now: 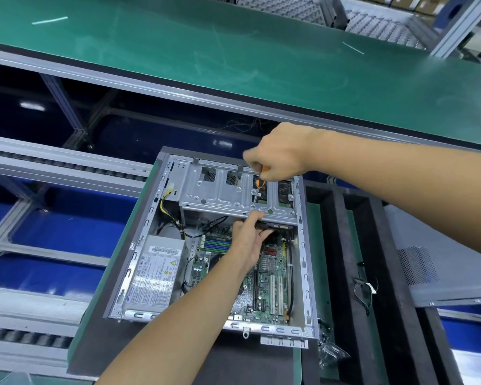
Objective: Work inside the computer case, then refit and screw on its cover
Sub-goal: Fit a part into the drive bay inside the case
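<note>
Right hand [279, 155] grips screwdriver [257, 191] above drive cage [220, 195].

Green-topped bench [233, 51], aluminium frame rails [53, 162], blue floor [67, 226], grey perforated trays [386, 26] behind

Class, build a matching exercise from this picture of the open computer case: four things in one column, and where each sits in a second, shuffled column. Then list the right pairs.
Things
1. screwdriver
2. power supply
3. case cover
4. left hand

Places
A. lying outside the case, to its right
B. in the case's near left corner
C. gripped by the right hand, tip on the drive cage
D. reaching in just under the drive cage, above the motherboard

Pairs: 1-C, 2-B, 3-A, 4-D
</note>
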`<state>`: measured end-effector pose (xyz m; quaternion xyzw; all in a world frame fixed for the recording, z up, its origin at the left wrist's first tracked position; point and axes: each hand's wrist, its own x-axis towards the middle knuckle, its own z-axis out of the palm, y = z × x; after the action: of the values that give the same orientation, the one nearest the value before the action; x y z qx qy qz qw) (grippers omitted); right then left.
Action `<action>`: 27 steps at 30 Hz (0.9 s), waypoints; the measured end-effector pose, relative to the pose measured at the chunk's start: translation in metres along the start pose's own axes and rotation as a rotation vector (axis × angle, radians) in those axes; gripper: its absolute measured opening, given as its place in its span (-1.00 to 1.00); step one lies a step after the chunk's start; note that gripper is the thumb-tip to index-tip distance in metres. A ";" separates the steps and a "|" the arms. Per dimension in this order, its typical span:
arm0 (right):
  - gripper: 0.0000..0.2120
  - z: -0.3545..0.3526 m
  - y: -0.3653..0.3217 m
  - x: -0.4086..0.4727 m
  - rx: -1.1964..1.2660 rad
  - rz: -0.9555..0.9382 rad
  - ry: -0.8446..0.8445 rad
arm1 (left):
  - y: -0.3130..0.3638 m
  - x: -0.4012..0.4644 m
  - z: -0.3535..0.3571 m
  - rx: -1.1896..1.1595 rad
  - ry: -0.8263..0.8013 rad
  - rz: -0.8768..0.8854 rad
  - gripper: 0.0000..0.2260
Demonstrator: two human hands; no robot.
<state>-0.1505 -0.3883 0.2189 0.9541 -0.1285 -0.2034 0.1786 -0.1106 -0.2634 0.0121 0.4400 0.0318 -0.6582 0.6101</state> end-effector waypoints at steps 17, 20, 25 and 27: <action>-0.68 -0.018 -0.005 0.003 -0.046 -0.164 -0.065 | -0.003 0.006 -0.002 -0.004 -0.004 -0.013 -0.69; -0.86 -0.013 -0.005 0.002 -0.005 -0.187 -0.029 | -0.003 0.008 -0.003 -0.012 -0.010 -0.001 -0.69; -0.88 -0.007 -0.019 0.006 0.267 0.067 -0.023 | -0.005 0.011 -0.005 -0.020 -0.013 0.006 -0.68; -0.80 -0.009 -0.026 0.010 0.306 0.111 -0.038 | -0.006 0.012 -0.005 -0.010 -0.002 0.010 -0.68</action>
<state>-0.1332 -0.3654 0.2132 0.9576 -0.2139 -0.1891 0.0397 -0.1110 -0.2682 -0.0009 0.4363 0.0323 -0.6556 0.6155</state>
